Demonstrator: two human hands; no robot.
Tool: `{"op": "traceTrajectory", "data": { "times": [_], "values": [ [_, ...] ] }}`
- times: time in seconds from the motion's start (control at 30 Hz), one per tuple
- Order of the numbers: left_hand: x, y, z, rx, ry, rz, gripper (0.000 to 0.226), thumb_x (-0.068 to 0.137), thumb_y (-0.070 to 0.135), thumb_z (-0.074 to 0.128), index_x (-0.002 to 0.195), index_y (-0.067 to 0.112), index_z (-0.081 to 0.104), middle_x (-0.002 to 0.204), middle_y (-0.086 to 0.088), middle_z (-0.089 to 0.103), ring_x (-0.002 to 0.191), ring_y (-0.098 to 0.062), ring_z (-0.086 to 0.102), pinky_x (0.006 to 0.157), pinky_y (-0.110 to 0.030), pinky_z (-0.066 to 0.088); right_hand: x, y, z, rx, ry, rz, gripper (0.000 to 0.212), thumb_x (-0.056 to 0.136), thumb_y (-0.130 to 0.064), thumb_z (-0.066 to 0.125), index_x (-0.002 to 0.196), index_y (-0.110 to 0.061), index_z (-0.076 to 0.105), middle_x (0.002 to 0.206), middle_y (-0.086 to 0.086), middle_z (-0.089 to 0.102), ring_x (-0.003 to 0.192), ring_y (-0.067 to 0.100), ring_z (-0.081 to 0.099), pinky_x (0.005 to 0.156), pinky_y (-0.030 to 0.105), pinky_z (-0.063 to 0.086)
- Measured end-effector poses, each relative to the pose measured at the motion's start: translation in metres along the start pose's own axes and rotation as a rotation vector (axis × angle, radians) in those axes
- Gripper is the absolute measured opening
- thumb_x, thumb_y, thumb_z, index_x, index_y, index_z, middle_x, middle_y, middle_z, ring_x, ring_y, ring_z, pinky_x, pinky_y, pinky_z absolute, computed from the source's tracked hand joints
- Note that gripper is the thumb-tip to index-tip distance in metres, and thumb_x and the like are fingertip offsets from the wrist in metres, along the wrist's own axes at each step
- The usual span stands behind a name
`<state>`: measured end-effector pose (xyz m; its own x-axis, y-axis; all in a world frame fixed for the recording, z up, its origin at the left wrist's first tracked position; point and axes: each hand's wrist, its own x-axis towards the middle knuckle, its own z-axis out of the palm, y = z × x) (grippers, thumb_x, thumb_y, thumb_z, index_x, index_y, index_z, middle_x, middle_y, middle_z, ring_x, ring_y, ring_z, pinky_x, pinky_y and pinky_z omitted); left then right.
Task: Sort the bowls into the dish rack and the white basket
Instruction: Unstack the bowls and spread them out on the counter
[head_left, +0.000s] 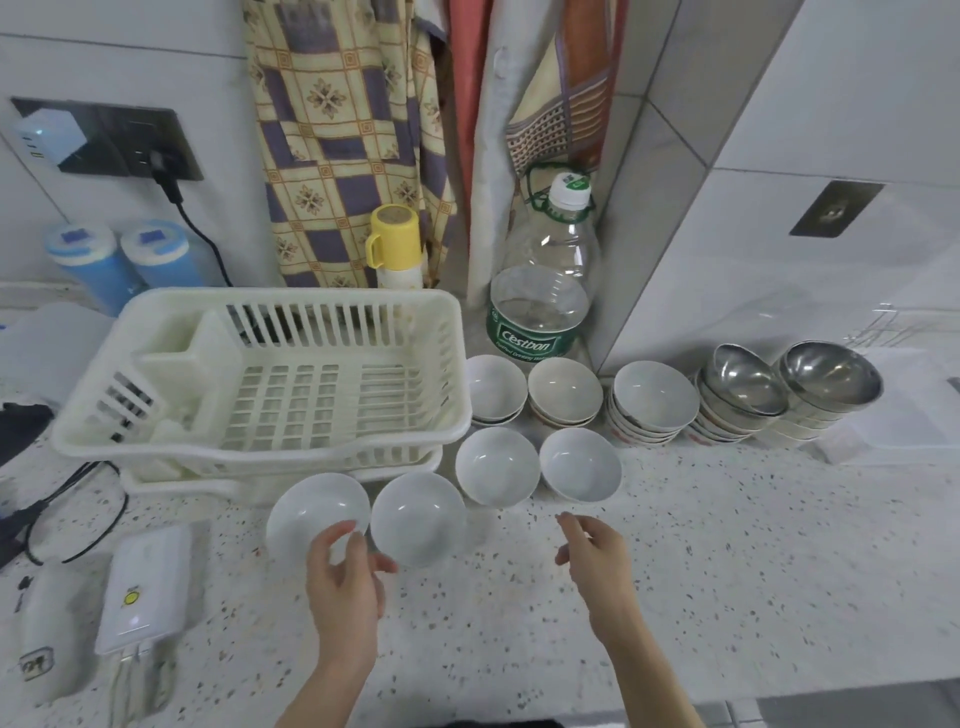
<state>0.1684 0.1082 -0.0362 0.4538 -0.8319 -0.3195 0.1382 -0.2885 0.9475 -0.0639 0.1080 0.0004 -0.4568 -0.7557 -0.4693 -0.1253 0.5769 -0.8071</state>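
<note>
On the speckled desk (727, 545), the left hand (343, 587) reached over the near rim of a white bowl (311, 512), its grip loosely apart and clamped on nothing. The right hand (597, 556) hovered open before four single white bowls, beside the white basket (260, 379). Stacked white and steel bowls (826, 379) stood against the wall.

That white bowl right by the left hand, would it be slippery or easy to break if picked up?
The white bowl looks glazed and shiny, so it is probably hard, stiff and a bit slick under the left hand. It looks like ceramic, so likely breakable if dropped on the stone counter. Its rounded sides suggest it might rock if pushed at the rim.
</note>
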Motion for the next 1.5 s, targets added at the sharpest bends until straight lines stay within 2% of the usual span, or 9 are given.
{"op": "traceTrajectory", "data": {
  "times": [0.23, 0.4, 0.53, 0.73, 0.83, 1.0, 1.13, 1.33, 1.5],
  "values": [
    [0.000, 0.020, 0.116, 0.088, -0.273, -0.079, 0.013, 0.096, 0.030, 0.058, 0.101, 0.020, 0.064, 0.068, -0.005, 0.071, 0.034, -0.009, 0.038, 0.036, -0.020, 0.031, 0.063, -0.045, -0.061, 0.005, 0.008, -0.075, 0.019, 0.092, -0.021, 0.054, 0.080, -0.017, 0.068, 0.063, 0.001, 0.064, 0.056, 0.014, 0.045, 0.051, 0.027, 0.034],
    [0.017, 0.034, 0.185, 0.090, -0.288, -0.303, 0.023, 0.100, 0.033, 0.048, 0.122, 0.025, 0.046, 0.086, -0.006, 0.072, 0.039, -0.009, 0.037, 0.036, -0.017, 0.032, 0.116, -0.070, -0.067, -0.193, -0.116, -0.023, 0.021, 0.089, -0.013, 0.048, 0.070, -0.015, 0.057, 0.061, 0.001, 0.068, 0.047, 0.012, 0.041, 0.043, 0.022, 0.029],
    [0.035, 0.041, 0.216, 0.085, -0.204, -0.309, 0.046, 0.101, 0.029, 0.048, 0.142, 0.020, 0.030, 0.088, -0.012, 0.067, 0.040, -0.012, 0.038, 0.034, -0.016, 0.027, 0.145, -0.080, -0.053, -0.331, -0.176, -0.005, 0.024, 0.093, -0.019, 0.049, 0.071, -0.014, 0.056, 0.080, 0.008, 0.070, 0.067, 0.019, 0.059, 0.063, 0.026, 0.052],
    [0.070, 0.042, 0.228, 0.078, -0.019, -0.303, 0.037, 0.102, 0.021, 0.046, 0.137, 0.010, 0.039, 0.077, -0.011, 0.065, 0.043, -0.016, 0.034, 0.029, -0.013, 0.022, 0.169, -0.079, -0.037, -0.453, -0.175, -0.039, 0.032, 0.099, -0.023, 0.040, 0.067, -0.018, 0.044, 0.062, -0.001, 0.062, 0.054, 0.009, 0.055, 0.048, 0.017, 0.038],
    [0.079, 0.040, 0.228, 0.062, 0.005, -0.309, 0.037, 0.103, 0.018, 0.044, 0.139, 0.018, 0.036, 0.069, -0.012, 0.063, 0.045, -0.015, 0.031, 0.027, -0.012, 0.021, 0.175, -0.076, -0.028, -0.351, -0.176, 0.022, 0.032, 0.100, -0.029, 0.041, 0.072, -0.015, 0.049, 0.076, 0.009, 0.072, 0.055, 0.012, 0.057, 0.056, 0.024, 0.045],
    [0.087, 0.039, 0.227, 0.134, -0.003, -0.321, 0.042, 0.101, 0.009, 0.039, 0.140, 0.024, 0.038, 0.069, -0.014, 0.064, 0.044, -0.015, 0.033, 0.027, -0.013, 0.021, 0.179, -0.072, -0.018, -0.285, -0.139, 0.061, 0.020, 0.099, -0.025, 0.040, 0.093, -0.008, 0.050, 0.060, 0.002, 0.070, 0.053, 0.011, 0.051, 0.052, 0.023, 0.037],
    [0.083, 0.040, 0.224, 0.208, -0.024, -0.243, 0.049, 0.097, 0.000, 0.033, 0.142, 0.020, 0.037, 0.089, -0.016, 0.067, 0.054, -0.017, 0.059, 0.030, -0.014, 0.025, 0.179, -0.076, -0.011, -0.232, -0.098, 0.092, 0.013, 0.092, -0.010, 0.042, 0.101, -0.006, 0.050, 0.071, 0.006, 0.074, 0.056, 0.013, 0.051, 0.057, 0.024, 0.040],
    [0.084, 0.042, 0.222, 0.189, -0.055, -0.218, 0.054, 0.096, -0.003, 0.030, 0.144, 0.022, 0.035, 0.069, -0.014, 0.065, 0.055, -0.024, 0.058, 0.030, -0.016, 0.025, 0.177, -0.078, -0.001, -0.219, -0.028, 0.069, 0.014, 0.093, -0.018, 0.045, 0.079, -0.015, 0.046, 0.065, 0.004, 0.073, 0.070, 0.018, 0.058, 0.073, 0.032, 0.049],
    [0.076, 0.045, 0.225, 0.105, -0.033, -0.198, 0.053, 0.099, -0.002, 0.031, 0.145, 0.025, 0.036, 0.104, -0.018, 0.066, 0.062, -0.022, 0.063, 0.033, -0.014, 0.027, 0.176, -0.079, 0.002, -0.193, 0.029, 0.090, 0.011, 0.089, -0.006, 0.048, 0.080, -0.013, 0.045, 0.076, 0.010, 0.076, 0.068, 0.017, 0.054, 0.068, 0.028, 0.043]
  ]
}}
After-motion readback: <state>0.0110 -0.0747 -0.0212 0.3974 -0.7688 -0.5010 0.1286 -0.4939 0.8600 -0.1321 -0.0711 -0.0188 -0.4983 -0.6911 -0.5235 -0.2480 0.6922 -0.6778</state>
